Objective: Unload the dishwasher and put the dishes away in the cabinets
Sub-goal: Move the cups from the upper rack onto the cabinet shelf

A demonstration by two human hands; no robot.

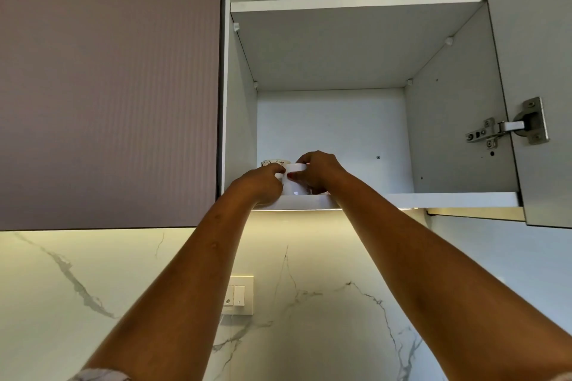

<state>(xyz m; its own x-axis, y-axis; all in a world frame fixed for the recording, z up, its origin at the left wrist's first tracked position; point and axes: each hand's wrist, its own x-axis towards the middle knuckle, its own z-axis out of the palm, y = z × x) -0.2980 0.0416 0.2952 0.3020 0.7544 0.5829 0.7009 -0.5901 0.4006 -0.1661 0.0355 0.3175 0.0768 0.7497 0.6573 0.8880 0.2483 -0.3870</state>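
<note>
A white mug [293, 180] sits at the front left of the open cabinet's bottom shelf [433, 198]. Both my hands are raised overhead and wrapped around it. My left hand [261, 182] grips its left side and my right hand [318, 172] covers its right side and top edge. Just behind it stands a patterned white cup [272, 162], mostly hidden by my fingers. The lower part of the mug is hidden by the shelf's front edge.
The cabinet door [544, 86] hangs open at the right with its metal hinge [507, 127]. A higher shelf [356, 1] is above. A closed ribbed door [108, 86] is at the left. Below is a marble backsplash with a switch plate [238, 295].
</note>
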